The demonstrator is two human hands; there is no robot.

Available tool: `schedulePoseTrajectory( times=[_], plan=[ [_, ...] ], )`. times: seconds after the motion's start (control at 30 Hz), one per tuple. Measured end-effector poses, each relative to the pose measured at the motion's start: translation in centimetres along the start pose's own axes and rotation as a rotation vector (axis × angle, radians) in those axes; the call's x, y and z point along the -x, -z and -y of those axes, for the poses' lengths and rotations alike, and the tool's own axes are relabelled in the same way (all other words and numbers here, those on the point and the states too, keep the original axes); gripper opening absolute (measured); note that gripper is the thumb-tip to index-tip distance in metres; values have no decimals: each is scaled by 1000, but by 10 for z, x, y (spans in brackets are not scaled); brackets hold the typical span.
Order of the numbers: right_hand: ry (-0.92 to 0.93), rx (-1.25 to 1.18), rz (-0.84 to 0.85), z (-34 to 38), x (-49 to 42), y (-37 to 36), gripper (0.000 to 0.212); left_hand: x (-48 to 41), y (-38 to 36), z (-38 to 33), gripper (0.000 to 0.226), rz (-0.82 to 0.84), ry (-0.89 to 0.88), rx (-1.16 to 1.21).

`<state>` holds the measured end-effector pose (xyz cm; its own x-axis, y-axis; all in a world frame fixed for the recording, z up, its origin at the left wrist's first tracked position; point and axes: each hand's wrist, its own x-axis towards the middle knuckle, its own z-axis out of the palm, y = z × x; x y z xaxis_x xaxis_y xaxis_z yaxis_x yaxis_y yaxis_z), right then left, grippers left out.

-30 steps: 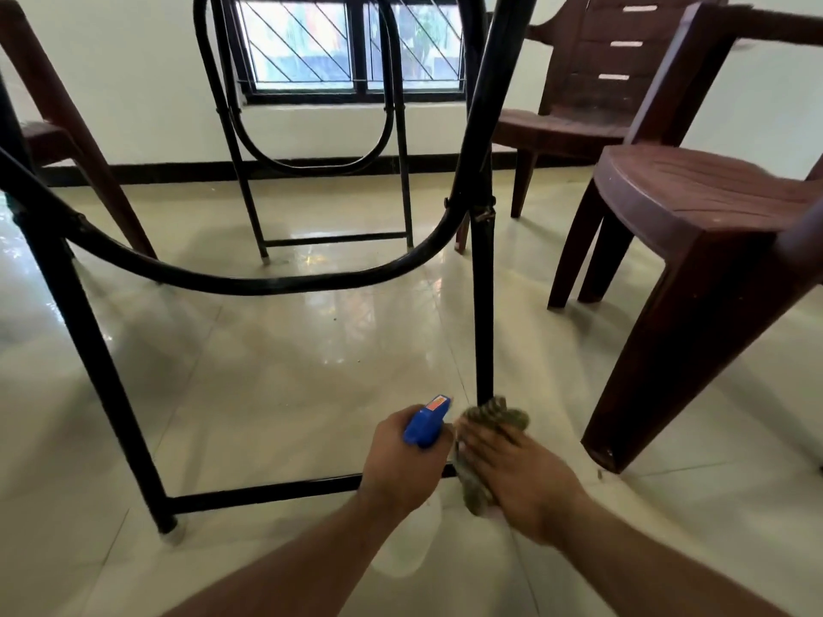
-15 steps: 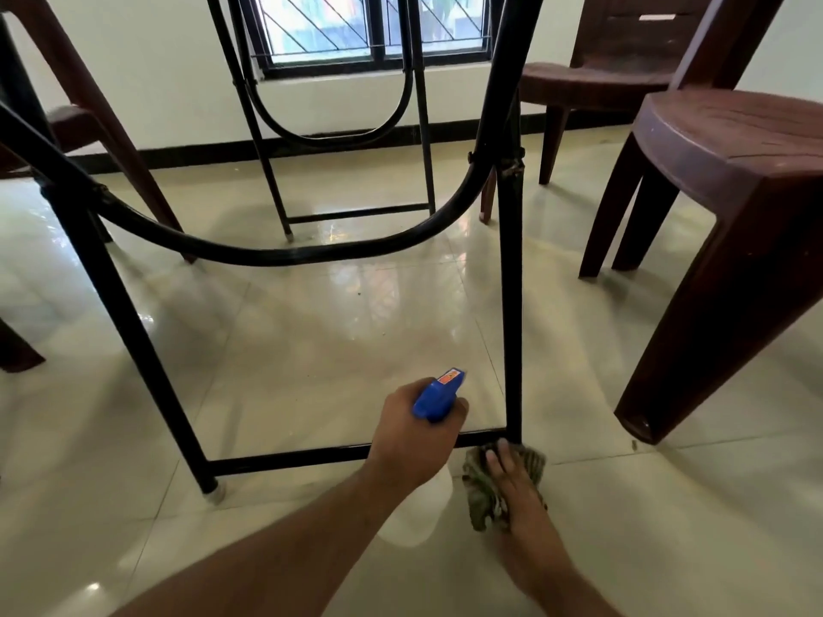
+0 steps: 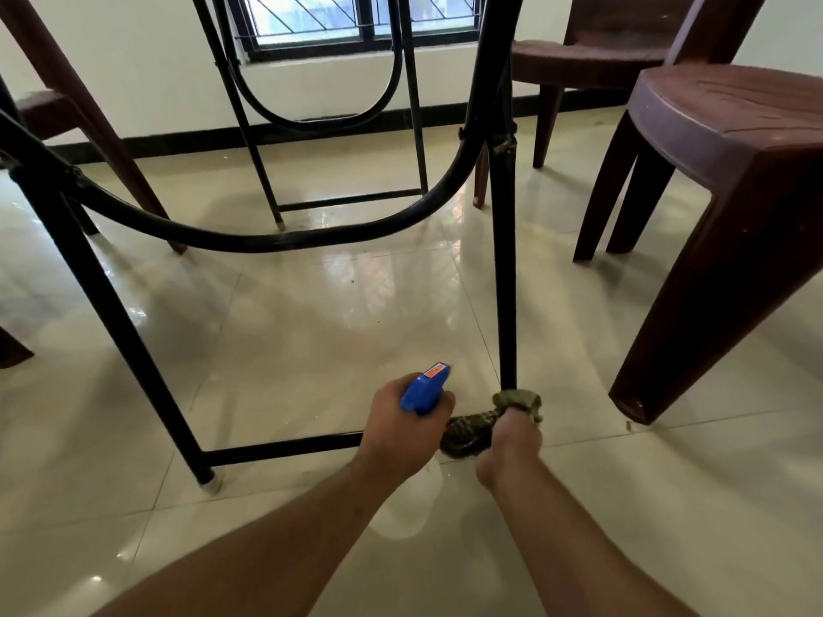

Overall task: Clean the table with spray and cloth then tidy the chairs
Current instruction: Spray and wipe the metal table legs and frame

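Note:
I look under the table at its black metal frame (image 3: 267,240). My left hand (image 3: 401,429) grips a spray bottle (image 3: 425,387) with a blue trigger head; its clear body hangs below my wrist. My right hand (image 3: 510,443) is closed on a dark greenish cloth (image 3: 472,427), which is wrapped around the foot of the right front table leg (image 3: 505,282), just above the floor. The low crossbar (image 3: 280,447) runs left from my hands to the other front leg.
A brown plastic chair (image 3: 730,180) stands close on the right, a second one (image 3: 592,55) behind it by the wall. Another brown chair (image 3: 53,109) is at the left. The far table legs (image 3: 338,202) stand near the window wall. The tiled floor (image 3: 311,327) is glossy.
My right hand has come back up from the floor and wrapped the cloth around the leg's foot. The view has dipped and moved closer; my left hand stays beside it with the bottle.

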<state>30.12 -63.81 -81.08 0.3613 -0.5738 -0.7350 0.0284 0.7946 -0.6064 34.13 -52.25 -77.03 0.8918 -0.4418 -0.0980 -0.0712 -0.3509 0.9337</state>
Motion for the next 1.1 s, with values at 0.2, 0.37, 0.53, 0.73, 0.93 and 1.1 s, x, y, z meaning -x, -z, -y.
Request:
schedulePoseTrajectory(
  times=[0.2,0.37,0.53,0.73,0.93,1.1],
  plan=[
    [209,124,65,-6,8,3,29,-2,0,1,21,1,21,13],
    [140,184,57,14,-8,-2,26,-5,3,-5,18,-2,-5,21],
    [259,278,277,55,-11,-11,55,-8,0,-13,24,-30,-6,53],
    [191,227,704,140,38,-58,51,-16,-5,-50,19,-26,-43,168],
    [239,403,727,162,59,-74,63,-15,2,-85,20,-28,-145,197],
    [1039,460,373,156,95,-115,30,-20,17,-99,16,-64,-176,225]
  ],
)
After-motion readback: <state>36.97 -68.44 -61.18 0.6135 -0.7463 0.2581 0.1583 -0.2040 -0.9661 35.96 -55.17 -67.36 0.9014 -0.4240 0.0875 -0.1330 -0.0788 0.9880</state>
